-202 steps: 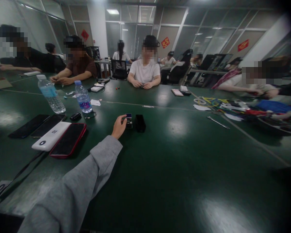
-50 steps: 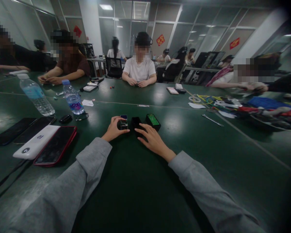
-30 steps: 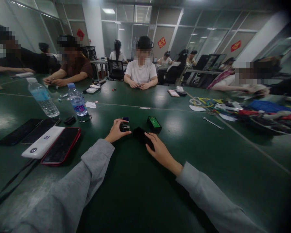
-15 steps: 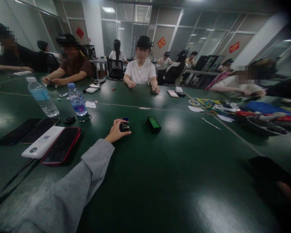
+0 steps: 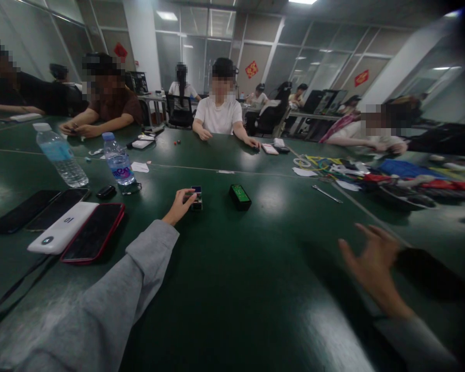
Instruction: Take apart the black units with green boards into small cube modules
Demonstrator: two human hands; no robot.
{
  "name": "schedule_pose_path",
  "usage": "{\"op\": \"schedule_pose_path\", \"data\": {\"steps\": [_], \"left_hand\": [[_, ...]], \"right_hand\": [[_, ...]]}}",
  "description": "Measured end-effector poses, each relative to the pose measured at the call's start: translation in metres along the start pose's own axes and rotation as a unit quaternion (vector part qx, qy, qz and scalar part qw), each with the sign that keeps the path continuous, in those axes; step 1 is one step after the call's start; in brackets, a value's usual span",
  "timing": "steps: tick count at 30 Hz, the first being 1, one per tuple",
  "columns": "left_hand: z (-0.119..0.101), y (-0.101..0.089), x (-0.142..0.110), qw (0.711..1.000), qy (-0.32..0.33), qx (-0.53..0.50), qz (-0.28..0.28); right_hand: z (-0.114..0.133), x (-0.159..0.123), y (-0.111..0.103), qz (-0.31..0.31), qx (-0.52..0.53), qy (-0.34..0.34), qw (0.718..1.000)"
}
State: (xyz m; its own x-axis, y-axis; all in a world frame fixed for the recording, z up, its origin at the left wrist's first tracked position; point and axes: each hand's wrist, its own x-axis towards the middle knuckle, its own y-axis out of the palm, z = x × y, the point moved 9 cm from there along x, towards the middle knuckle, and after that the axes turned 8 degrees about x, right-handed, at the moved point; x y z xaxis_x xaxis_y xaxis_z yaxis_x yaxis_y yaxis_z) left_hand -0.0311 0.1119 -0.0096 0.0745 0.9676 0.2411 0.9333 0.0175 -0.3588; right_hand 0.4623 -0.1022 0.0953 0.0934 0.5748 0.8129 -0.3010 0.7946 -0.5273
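My left hand (image 5: pixel 179 205) reaches out in a grey sleeve and pinches a small dark module with a blue top (image 5: pixel 196 198) that rests on the green table (image 5: pixel 232 289). A black box with a green top (image 5: pixel 239 196) lies a short way to the right of it. My right hand (image 5: pixel 372 266) hovers over the table at the lower right, fingers spread and holding nothing. The black piece it held earlier is out of sight.
Two water bottles (image 5: pixel 61 157) (image 5: pixel 117 163), a white power bank (image 5: pixel 62 227), a red-cased phone (image 5: pixel 93 233) and dark phones (image 5: pixel 42 206) lie on the left. Cables and tools (image 5: pixel 344 170) clutter the far right. Several people sit around the table's far side.
My right hand picked up the black piece beside the module, carried it off to the right, and now shows open and empty at the lower right. My left hand stayed on the module.
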Motion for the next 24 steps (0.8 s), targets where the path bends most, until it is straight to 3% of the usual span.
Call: {"op": "schedule_pose_path", "data": {"steps": [2, 6, 8, 10, 13, 16, 24], "left_hand": [[0.002, -0.002, 0.000, 0.999, -0.015, -0.036, -0.009], [-0.001, -0.005, -0.004, 0.997, -0.032, -0.074, -0.016], [-0.005, -0.007, -0.005, 0.995, -0.025, -0.087, -0.028], [-0.010, -0.009, -0.006, 0.995, -0.014, -0.088, -0.037], [-0.013, -0.007, -0.005, 0.996, -0.012, -0.089, -0.029], [-0.011, -0.008, -0.004, 0.996, -0.017, -0.074, -0.038], [-0.008, -0.020, -0.003, 0.994, -0.007, -0.034, -0.101]], "right_hand": [[0.057, -0.005, 0.055, 0.090, 0.084, -0.038, 0.992], [0.198, -0.016, 0.151, 0.227, 0.237, -0.083, 0.941], [0.253, -0.014, 0.183, 0.245, 0.272, -0.097, 0.926], [0.287, -0.007, 0.207, 0.241, 0.288, -0.090, 0.922], [0.308, 0.000, 0.236, 0.252, 0.292, -0.085, 0.919], [0.306, 0.000, 0.251, 0.273, 0.292, -0.071, 0.914], [0.298, 0.000, 0.241, 0.247, 0.346, -0.054, 0.903]]}}
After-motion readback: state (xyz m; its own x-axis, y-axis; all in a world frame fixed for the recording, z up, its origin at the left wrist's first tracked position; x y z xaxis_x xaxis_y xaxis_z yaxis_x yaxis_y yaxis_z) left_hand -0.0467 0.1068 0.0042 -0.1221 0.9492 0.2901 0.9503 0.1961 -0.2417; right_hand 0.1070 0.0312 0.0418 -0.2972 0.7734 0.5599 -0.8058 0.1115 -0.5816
